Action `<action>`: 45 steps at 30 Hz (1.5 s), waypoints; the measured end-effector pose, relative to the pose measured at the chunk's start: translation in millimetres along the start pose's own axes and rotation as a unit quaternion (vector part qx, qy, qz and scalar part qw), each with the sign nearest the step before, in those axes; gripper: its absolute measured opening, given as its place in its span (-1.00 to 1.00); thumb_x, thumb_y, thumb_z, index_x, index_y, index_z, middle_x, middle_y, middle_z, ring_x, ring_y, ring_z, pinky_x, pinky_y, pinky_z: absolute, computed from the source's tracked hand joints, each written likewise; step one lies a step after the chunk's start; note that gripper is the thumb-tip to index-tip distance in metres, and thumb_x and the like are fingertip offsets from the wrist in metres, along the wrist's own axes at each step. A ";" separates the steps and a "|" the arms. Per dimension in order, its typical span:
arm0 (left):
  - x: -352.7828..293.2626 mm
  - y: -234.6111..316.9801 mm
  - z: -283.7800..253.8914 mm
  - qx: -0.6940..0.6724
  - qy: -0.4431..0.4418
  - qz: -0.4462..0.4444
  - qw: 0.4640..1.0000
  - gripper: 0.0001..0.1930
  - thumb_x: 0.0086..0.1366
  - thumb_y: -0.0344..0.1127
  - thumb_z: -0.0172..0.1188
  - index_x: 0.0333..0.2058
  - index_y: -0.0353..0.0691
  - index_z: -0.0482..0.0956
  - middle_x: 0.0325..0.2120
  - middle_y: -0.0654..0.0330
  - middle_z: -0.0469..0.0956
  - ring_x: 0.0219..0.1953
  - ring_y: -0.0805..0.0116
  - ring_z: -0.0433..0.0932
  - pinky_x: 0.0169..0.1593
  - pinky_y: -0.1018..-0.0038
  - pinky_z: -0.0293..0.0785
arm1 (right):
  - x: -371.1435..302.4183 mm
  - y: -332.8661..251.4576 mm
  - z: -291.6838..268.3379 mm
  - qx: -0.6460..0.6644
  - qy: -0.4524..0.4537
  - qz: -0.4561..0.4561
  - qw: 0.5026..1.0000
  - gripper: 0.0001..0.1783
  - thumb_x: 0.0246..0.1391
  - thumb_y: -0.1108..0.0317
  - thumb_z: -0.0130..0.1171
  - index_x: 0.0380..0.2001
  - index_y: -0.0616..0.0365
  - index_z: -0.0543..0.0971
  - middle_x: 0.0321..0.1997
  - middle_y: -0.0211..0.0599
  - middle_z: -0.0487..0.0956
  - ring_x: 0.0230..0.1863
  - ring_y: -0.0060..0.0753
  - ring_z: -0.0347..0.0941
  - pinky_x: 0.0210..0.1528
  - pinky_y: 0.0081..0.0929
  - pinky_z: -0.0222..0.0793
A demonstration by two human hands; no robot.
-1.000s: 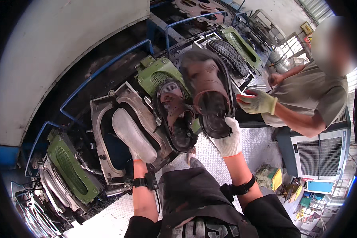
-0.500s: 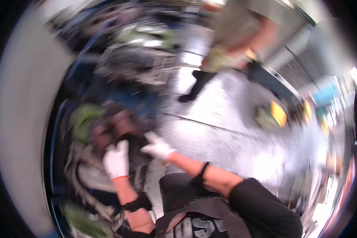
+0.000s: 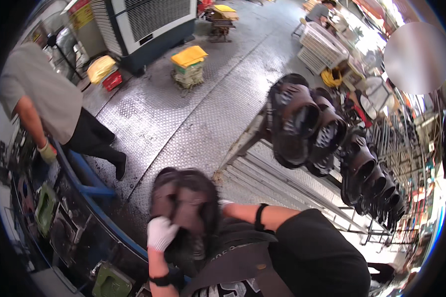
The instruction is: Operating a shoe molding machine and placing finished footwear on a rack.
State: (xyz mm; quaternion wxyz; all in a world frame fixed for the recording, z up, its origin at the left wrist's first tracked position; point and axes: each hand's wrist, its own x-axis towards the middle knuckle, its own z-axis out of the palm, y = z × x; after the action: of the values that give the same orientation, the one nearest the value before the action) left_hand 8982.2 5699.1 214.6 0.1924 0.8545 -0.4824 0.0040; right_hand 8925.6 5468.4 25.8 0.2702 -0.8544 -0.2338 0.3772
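A pair of brown sandals (image 3: 191, 198) is held close in front of the apron (image 3: 233, 267), above the plated floor, with the edges of the pair slightly blurred. The near left edge of the pair is gripped by the left hand (image 3: 162, 233), which is covered by a white glove and has its fingers curled against the sandals. The right hand (image 3: 225, 203) is mostly hidden behind the pair; only a bit of white glove is seen at the right edge, so its grip cannot be told. A black band is worn on each forearm. To the right, a row of similar dark sandals (image 3: 295, 116) is lined up along a metal rack (image 3: 245, 142), whose pale rails run below them. To the left, a blue rail (image 3: 111, 222) is seen along a dark machine, where green moulds (image 3: 112, 283) are set. Beside that machine, farther off, a co-worker in a grey shirt (image 3: 47, 94) is seen, with a gloved hand lowered near the rail. Beyond, a large air cooler (image 3: 156, 24) is stood on the floor, near a yellow-topped bundle (image 3: 189, 57), while white crates (image 3: 322, 47) are stacked at the upper right.
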 end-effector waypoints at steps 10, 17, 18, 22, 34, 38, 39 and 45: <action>247.0 175.6 126.4 -0.254 -0.009 0.145 0.956 -0.66 0.22 -0.12 0.01 -0.24 -0.26 0.57 -0.35 -0.02 0.61 -0.28 -0.02 0.58 -0.18 0.18 0.50 | -241.0 84.4 177.7 0.477 0.280 0.226 0.802 -0.45 0.10 0.12 0.03 0.13 0.14 0.43 0.17 -0.06 0.46 0.22 -0.09 0.34 0.30 -0.36 0.15; 320.6 195.9 208.7 -0.088 -0.047 -0.115 0.988 -0.68 0.11 -0.35 0.06 -0.15 -0.26 0.58 -0.27 -0.06 0.60 -0.17 0.06 0.59 -0.13 0.24 0.49 | -229.2 37.2 116.8 0.257 0.103 0.221 0.935 -0.54 0.03 0.25 0.14 -0.02 0.30 0.49 -0.04 -0.02 0.58 0.03 -0.10 0.50 0.06 -0.28 0.37; 311.9 207.5 184.3 -0.131 -0.045 -0.055 0.989 -0.67 0.09 -0.34 0.07 -0.15 -0.26 0.58 -0.31 -0.04 0.60 -0.20 0.02 0.59 -0.17 0.21 0.49 | -234.2 65.3 149.5 0.145 0.082 0.230 0.959 -0.56 0.04 0.27 0.13 -0.04 0.30 0.51 -0.04 -0.01 0.58 0.02 -0.10 0.50 0.06 -0.28 0.37; 196.3 146.4 116.8 -0.262 0.012 -0.018 0.965 -0.68 0.06 -0.33 0.08 -0.17 -0.20 0.58 -0.38 -0.03 0.58 -0.25 -0.08 0.58 -0.19 0.12 0.49 | -182.3 83.1 125.0 0.179 0.098 0.164 0.965 -0.52 0.07 0.32 0.10 0.06 0.31 0.46 -0.03 0.00 0.57 0.01 -0.12 0.50 0.08 -0.34 0.37; -172.7 -234.6 14.4 0.188 0.187 -0.554 0.789 -0.77 0.18 -0.24 -0.02 -0.35 -0.16 0.60 -0.31 0.01 0.56 -0.22 0.09 0.52 -0.08 0.21 0.43 | 112.3 -136.0 -89.2 0.054 -0.023 0.046 0.997 -0.53 0.10 0.36 0.11 0.08 0.30 0.43 0.02 -0.16 0.57 0.07 -0.34 0.47 0.15 -0.47 0.32; -214.7 -242.0 -5.4 0.027 0.264 -0.602 0.753 -0.72 0.24 -0.20 -0.04 -0.19 -0.11 0.58 -0.23 0.08 0.57 -0.10 0.08 0.49 0.03 0.23 0.38 | 210.3 -256.6 -138.8 0.098 -0.006 -0.053 0.994 -0.58 0.11 0.43 0.08 0.06 0.29 0.44 0.00 -0.15 0.57 0.06 -0.38 0.48 0.14 -0.48 0.33; -218.8 -242.8 -5.0 -0.007 0.453 -0.592 0.667 -0.72 0.25 -0.22 -0.04 -0.15 -0.07 0.58 -0.26 0.11 0.58 -0.09 0.08 0.48 0.05 0.22 0.36 | 230.8 -278.7 -147.4 0.147 0.010 -0.068 0.987 -0.59 0.12 0.45 0.07 0.06 0.30 0.44 0.00 -0.15 0.56 0.05 -0.38 0.47 0.14 -0.48 0.33; -252.4 -261.0 -9.0 -0.138 0.612 -0.711 0.318 -0.69 0.30 -0.18 -0.09 -0.08 -0.10 0.52 -0.22 0.11 0.59 -0.13 0.15 0.55 -0.03 0.32 0.43 | 317.3 -368.9 -187.5 0.007 0.215 -0.271 0.938 -0.58 0.02 0.43 0.10 0.01 0.16 0.49 0.02 -0.12 0.53 0.08 -0.14 0.44 0.18 -0.30 0.29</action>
State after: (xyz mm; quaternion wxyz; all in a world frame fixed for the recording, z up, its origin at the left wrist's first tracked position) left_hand 9064.5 6030.0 89.5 0.4772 0.5856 0.5717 0.3203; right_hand 9190.3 5881.0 203.6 0.4126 -0.8173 -0.3901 0.0982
